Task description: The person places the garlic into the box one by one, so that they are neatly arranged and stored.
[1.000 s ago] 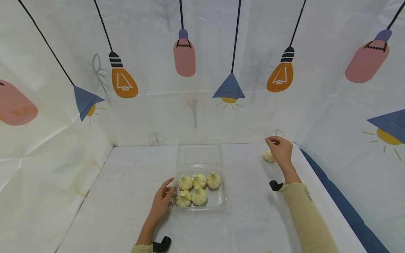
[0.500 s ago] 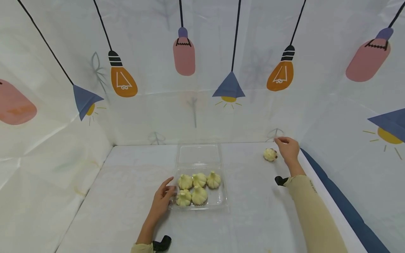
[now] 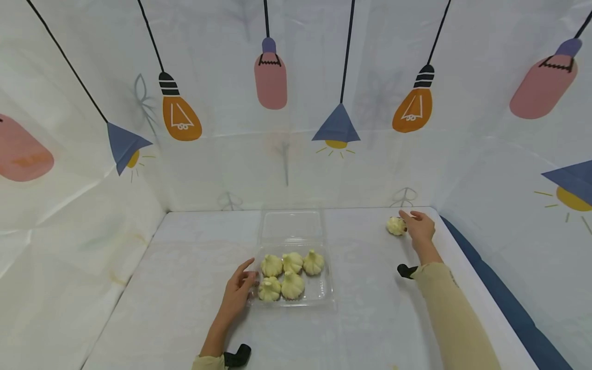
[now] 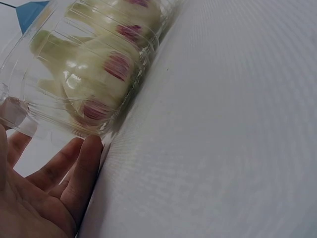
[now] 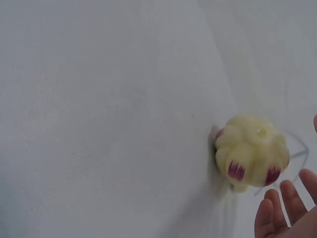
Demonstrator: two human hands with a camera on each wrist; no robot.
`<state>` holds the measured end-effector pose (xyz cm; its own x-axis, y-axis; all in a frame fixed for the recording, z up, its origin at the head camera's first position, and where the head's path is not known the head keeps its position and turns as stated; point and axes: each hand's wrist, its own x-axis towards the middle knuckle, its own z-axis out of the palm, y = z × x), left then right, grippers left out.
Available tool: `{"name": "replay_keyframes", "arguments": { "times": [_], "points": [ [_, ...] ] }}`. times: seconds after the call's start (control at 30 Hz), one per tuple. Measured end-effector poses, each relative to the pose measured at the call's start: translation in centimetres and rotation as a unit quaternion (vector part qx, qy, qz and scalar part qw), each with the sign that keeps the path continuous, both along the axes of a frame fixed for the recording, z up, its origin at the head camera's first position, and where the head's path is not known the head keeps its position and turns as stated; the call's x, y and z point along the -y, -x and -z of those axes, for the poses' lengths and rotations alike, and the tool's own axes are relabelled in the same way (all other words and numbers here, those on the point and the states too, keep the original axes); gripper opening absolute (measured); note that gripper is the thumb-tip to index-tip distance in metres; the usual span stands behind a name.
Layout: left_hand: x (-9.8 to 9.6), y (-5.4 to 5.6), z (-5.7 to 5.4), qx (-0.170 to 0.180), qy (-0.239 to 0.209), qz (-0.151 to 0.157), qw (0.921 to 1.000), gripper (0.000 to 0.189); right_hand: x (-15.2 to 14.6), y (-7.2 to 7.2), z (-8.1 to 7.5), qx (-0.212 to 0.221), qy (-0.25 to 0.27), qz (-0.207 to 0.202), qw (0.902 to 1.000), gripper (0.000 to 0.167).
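Observation:
A clear plastic clamshell box (image 3: 319,295) lies with its lid (image 3: 291,226) folded back, holding several pale garlic bulbs (image 3: 292,285). My left hand (image 3: 236,294) rests at the box's left side. In the left wrist view its fingertips (image 4: 91,144) touch the plastic wall, and purple patches show on the garlic inside. Far right on the table, a single garlic bulb (image 3: 395,226) sits outside the box. My right hand (image 3: 420,227) is just right of it, fingers spread and loosely bent. In the right wrist view the fingers (image 5: 292,198) are beside the bulb (image 5: 252,151), apart from it.
A white cloth covers the table (image 3: 176,308). White sheeting printed with lamps forms the back wall (image 3: 296,169) and the sides. A dark blue strip (image 3: 490,288) runs along the table's right edge.
My right hand first drew back right from the single garlic bulb, then came down beside it with fingers more spread. The left hand and the box stay where they were.

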<state>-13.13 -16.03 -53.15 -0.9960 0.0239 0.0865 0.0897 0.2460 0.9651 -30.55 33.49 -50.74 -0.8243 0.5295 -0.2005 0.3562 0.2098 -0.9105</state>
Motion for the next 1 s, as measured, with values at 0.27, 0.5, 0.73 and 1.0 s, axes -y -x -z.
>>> {"name": "replay_keyframes", "arguments": {
  "times": [0.27, 0.5, 0.73, 1.0],
  "points": [
    [-0.1, -0.1, 0.0, 0.002, -0.004, -0.003, 1.0000, 0.044, 1.0, -0.3, 1.1, 0.004, 0.013, 0.015, 0.9998, 0.082],
    [-0.1, 0.0, -0.2, 0.007, -0.004, -0.002, 1.0000, 0.045, 1.4, -0.5, 1.4, 0.023, 0.003, 0.038, 0.9990, 0.080],
    [-0.1, -0.1, -0.3, 0.011, 0.001, -0.003, 0.9999, 0.044, 1.3, -0.3, 2.2, 0.021, 0.013, 0.049, 0.9985, 0.060],
    [0.1, 0.4, 0.6, 0.007, 0.001, -0.007, 1.0000, 0.045, 1.5, -0.3, 2.5, 0.009, 0.036, 0.039, 0.9986, 0.055]
  ]
}}
